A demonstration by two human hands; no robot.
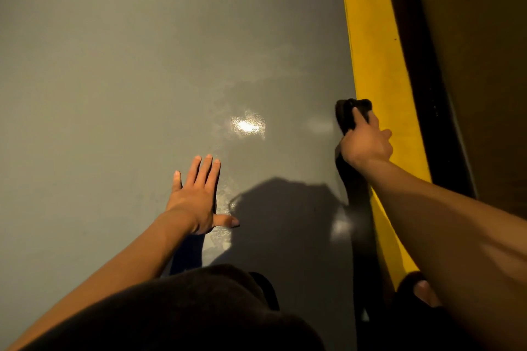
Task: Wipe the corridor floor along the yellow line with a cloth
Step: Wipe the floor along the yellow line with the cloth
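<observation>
The smooth grey corridor floor (114,80) fills most of your view, glossy, with a bright light glare near the middle and damp-looking streaks around it. Along its right edge runs the broad yellow painted line (373,45), bordered further right by a dark strip and a brown wall. Your left hand (196,196) lies flat on the grey floor, fingers straight and together, thumb spread outward, holding nothing. Your right hand (366,144) grips the dark crumpled cloth (346,114), fingers curled round it, pressing it to the floor just at the inner edge of the yellow line.
</observation>
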